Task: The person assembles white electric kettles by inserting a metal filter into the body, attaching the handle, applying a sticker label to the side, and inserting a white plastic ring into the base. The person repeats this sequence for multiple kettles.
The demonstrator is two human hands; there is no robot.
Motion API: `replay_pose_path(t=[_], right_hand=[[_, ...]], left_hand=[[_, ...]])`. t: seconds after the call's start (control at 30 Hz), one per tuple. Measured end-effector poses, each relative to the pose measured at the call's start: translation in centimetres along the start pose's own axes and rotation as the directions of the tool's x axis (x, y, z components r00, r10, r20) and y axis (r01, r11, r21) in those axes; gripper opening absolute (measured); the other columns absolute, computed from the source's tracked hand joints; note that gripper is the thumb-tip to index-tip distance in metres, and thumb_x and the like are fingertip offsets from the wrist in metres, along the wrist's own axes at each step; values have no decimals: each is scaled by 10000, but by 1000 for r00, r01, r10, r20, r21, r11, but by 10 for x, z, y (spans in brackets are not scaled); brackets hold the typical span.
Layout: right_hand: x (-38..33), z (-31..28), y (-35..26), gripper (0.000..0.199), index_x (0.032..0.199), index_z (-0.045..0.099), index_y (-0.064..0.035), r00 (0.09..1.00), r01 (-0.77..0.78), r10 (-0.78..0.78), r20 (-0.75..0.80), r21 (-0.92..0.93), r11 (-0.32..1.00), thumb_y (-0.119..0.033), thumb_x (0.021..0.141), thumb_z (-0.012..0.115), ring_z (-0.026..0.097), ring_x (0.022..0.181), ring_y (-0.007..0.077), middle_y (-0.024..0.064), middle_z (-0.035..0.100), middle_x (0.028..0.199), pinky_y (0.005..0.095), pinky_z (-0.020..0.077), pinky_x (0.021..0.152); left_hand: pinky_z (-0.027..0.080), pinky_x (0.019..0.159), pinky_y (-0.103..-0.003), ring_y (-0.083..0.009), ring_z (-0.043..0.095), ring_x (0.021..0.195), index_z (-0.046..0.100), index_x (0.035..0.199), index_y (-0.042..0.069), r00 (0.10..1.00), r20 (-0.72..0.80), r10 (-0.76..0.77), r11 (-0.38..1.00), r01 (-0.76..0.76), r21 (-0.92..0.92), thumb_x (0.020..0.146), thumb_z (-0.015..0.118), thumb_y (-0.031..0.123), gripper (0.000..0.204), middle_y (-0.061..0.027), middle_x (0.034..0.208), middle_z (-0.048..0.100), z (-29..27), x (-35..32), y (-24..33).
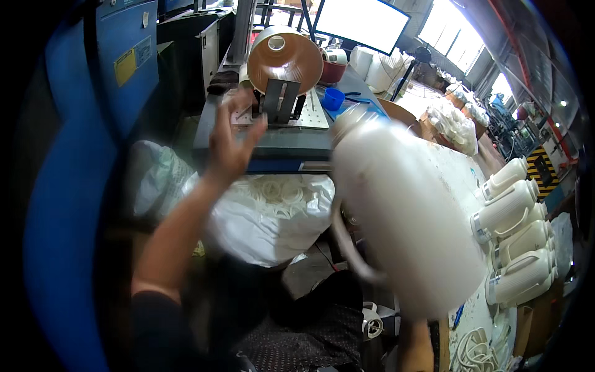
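Note:
A large white jug body (409, 217) with a side handle fills the right of the view, tilted and smeared by motion. It is up in the air, and my right forearm (416, 348) runs beneath it. The jug hides my right hand, which seems to hold it from behind or below. My left hand (232, 139) is raised with nothing in it, thumb and fingers apart and slightly blurred. Just beyond that hand, a round shell (273, 62) with a coppery inside rests over a dark metal bracket (282, 102) on a perforated plate (316, 118).
Below the machine bench, a white bag (266, 232) holds several pale rings. Several white jugs (505, 208) lie along the right table (446, 161), with white curved strips (474, 353) nearer me. A blue cup (333, 98) stands on the bench. A blue cabinet (74, 155) flanks my left.

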State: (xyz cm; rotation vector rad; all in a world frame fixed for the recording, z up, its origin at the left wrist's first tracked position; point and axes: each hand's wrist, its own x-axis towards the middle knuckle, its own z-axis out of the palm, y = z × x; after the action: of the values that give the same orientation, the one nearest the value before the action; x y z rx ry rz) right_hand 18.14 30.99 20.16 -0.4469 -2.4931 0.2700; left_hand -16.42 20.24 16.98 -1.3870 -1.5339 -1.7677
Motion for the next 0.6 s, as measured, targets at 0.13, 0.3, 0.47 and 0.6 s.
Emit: replay_pose_path(t=[0.13, 0.3, 0.47, 0.6], right_hand=[[50, 47, 107, 241, 1118, 573, -59, 903, -115, 363, -229, 686, 718, -157, 903, 620, 579, 812, 209, 75, 597, 951, 323, 498, 722], [281, 108, 110, 188, 1044, 573, -108, 758, 1, 652, -19, 1000, 28, -69, 861, 598, 554, 607, 159, 45, 581, 804, 274, 417, 481], [363, 194, 72, 188, 1019, 619, -44, 708, -154, 700, -92, 947, 280, -61, 833, 595, 598, 665, 198, 101, 626, 884, 331, 451, 482], [351, 234, 61, 182, 971, 661, 33, 856, -64, 440, -272, 789, 612, -44, 825, 584, 611, 747, 197, 95, 672, 839, 332, 461, 667]], left_hand=[[398, 1000, -462, -468, 527, 1164, 317, 1438, 40, 798, -63, -600, 722, 573, 388, 801, 690, 262, 770, -323, 1244, 542, 32, 115, -76], [589, 754, -426, -284, 673, 896, 530, 1198, 18, 737, -18, -676, 667, 601, -442, 922, 447, 114, 304, -145, 1050, 624, -5, 129, -153], [581, 862, -447, -371, 662, 937, 437, 1274, -44, 717, -7, -697, 435, 416, -799, 944, 469, 89, 357, -210, 1149, 603, -55, 70, -117], [494, 946, -388, -285, 550, 1137, 511, 1240, 7, 615, -260, -744, 553, 348, -757, 871, 624, 122, 403, -142, 1224, 546, -113, 7, -79]])
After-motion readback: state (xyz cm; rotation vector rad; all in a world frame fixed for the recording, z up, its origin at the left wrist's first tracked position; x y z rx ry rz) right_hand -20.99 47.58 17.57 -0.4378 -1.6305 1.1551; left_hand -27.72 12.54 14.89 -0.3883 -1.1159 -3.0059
